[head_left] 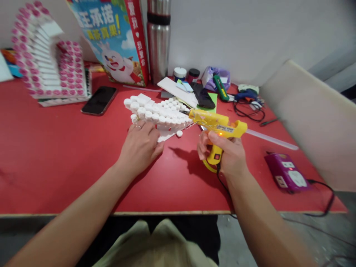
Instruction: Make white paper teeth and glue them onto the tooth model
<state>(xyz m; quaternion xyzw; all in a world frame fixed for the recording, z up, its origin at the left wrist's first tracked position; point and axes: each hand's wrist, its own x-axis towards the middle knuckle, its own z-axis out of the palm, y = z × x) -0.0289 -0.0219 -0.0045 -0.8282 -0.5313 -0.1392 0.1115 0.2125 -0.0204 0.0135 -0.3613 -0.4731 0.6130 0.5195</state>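
Observation:
My right hand point(226, 150) is wrapped round the handle of a yellow hot glue gun point(215, 120), its small light glowing red. The gun's tip points left, at the right end of a white craft model point(158, 113) studded with rows of round white pieces. A clear glue stick point(272, 139) sticks out of the gun's back. My left hand point(141, 144) grips the near left edge of the model, its fingertips partly hidden. One loose white round piece point(179, 134) lies by the model's lower edge.
Behind stand a pink-and-white craft model point(50, 63), a printed box point(116, 44) and a steel flask point(159, 48). A phone point(99, 100) lies at left. A purple power adapter point(286, 173), green cutter point(220, 88) and cables are on the right of the red table point(69, 159).

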